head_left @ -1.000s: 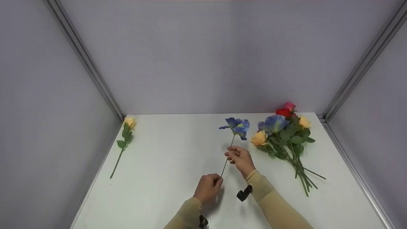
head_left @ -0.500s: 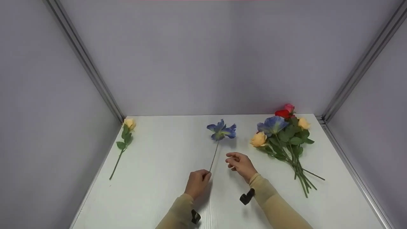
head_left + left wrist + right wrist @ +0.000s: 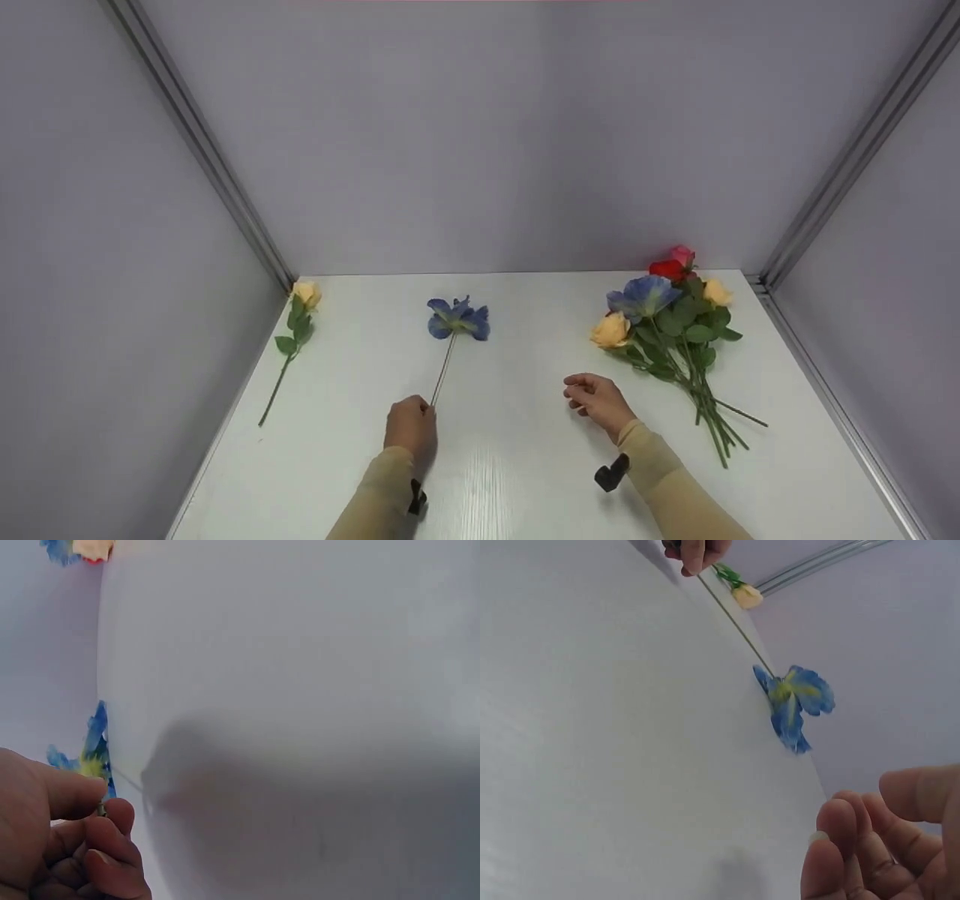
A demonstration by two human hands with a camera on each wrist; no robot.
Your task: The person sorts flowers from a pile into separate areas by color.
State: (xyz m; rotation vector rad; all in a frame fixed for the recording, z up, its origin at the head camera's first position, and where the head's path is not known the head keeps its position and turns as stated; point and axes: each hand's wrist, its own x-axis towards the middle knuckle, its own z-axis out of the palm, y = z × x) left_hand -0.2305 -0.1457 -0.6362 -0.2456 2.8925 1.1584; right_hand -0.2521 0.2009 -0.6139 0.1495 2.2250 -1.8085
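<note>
My left hand point(image 3: 411, 424) pinches the lower end of a thin stem; its blue flower point(image 3: 458, 319) lies toward the back of the white table point(image 3: 517, 457), left of centre. The left wrist view shows my curled fingers point(image 3: 82, 832) with the blue flower point(image 3: 94, 750) beyond them. My right hand point(image 3: 596, 396) hovers empty with loosely curled fingers, between the blue flower and a bunch of flowers point(image 3: 671, 322). In the right wrist view the blue flower point(image 3: 795, 701) and my left hand point(image 3: 696, 550) on its stem appear past my right fingertips point(image 3: 870, 840).
The bunch at the right holds blue, orange, red and pink blooms with green leaves and long stems. A single peach rose point(image 3: 304, 294) on a leafy stem lies along the table's left edge. Grey walls with metal corner posts point(image 3: 202, 150) close in three sides.
My right hand let go of the stem and drew back to the right. My left hand carried the blue flower leftward across the table.
</note>
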